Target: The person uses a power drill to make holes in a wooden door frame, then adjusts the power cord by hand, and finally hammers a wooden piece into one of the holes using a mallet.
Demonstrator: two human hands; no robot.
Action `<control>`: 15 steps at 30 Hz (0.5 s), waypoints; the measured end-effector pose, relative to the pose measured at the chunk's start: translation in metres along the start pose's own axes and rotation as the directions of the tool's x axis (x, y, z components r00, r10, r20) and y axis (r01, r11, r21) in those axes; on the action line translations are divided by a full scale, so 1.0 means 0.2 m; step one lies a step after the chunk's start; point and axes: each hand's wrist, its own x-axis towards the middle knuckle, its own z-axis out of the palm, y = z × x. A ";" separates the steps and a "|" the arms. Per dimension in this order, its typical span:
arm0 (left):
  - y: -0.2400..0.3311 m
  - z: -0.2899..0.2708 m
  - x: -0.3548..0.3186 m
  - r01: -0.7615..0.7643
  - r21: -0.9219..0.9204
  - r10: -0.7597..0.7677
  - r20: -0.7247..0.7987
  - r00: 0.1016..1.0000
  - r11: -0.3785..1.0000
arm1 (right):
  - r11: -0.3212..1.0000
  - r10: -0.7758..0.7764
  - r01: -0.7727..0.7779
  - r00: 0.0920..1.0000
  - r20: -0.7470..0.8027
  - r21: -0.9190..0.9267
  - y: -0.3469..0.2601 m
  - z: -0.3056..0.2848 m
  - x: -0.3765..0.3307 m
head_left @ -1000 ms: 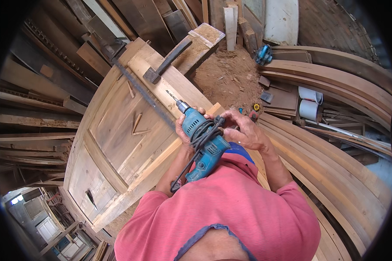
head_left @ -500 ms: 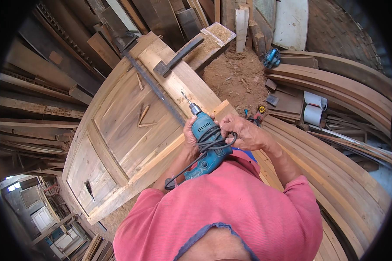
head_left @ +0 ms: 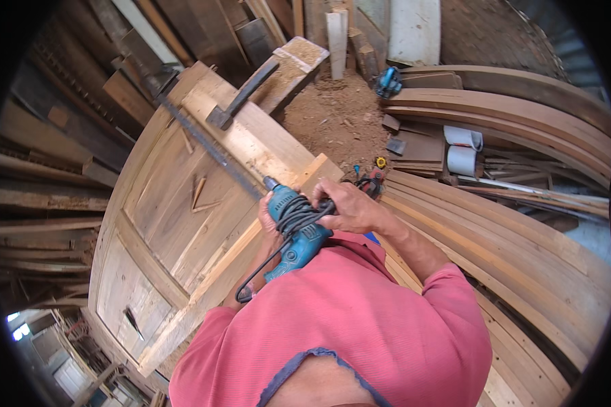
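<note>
A teal power drill (head_left: 293, 254) lies close against my pink shirt, its chuck pointing away to the upper left. My left hand (head_left: 268, 216) is wrapped round the drill's left side, partly hidden behind it. Several loops of black cord (head_left: 296, 211) circle the drill's body. At the right side of the loops, my right hand (head_left: 346, 205) is closed on the cord with bent fingers. Beneath and beyond the drill is a large arched wooden panel (head_left: 157, 197) with framed sections. The drill bit is hard to make out against the pale wood.
A hammer (head_left: 241, 98) and a long metal bar clamp (head_left: 214, 149) lie across the panel. Loose wood slivers (head_left: 198, 193) rest on it. Long curved boards (head_left: 482, 237) are stacked at the right. A blue power tool (head_left: 388, 83) sits beyond, by the sawdust-covered ground (head_left: 332, 122).
More cord now circles the drill, and my right hand has moved round with it. The chuck looks foreshortened compared with before. The whole surroundings have shifted leftward in view.
</note>
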 end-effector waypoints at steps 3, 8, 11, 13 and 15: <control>0.00 0.01 0.01 -0.009 0.002 0.009 -0.018 1.000 1.000 | 0.998 -0.038 0.029 0.988 -0.151 -0.065 0.00 0.06 0.02; 0.04 0.09 -0.04 -0.014 0.017 0.015 -0.046 0.999 1.000 | 0.994 -0.064 0.049 0.987 -0.145 -0.100 -0.01 0.07 -0.02; 0.05 0.08 -0.01 -0.059 0.080 0.063 -0.049 0.997 0.995 | 0.971 0.016 -0.063 0.981 -0.195 -0.233 -0.03 0.10 -0.03; 0.04 0.08 -0.02 -0.025 0.030 0.025 -0.012 1.000 0.999 | 0.975 -0.050 0.002 0.976 -0.210 -0.222 -0.07 0.10 -0.04; 0.05 0.15 -0.05 -0.048 0.013 0.048 -0.041 0.998 0.999 | 0.980 -0.046 0.010 0.983 -0.180 -0.201 -0.07 0.09 -0.05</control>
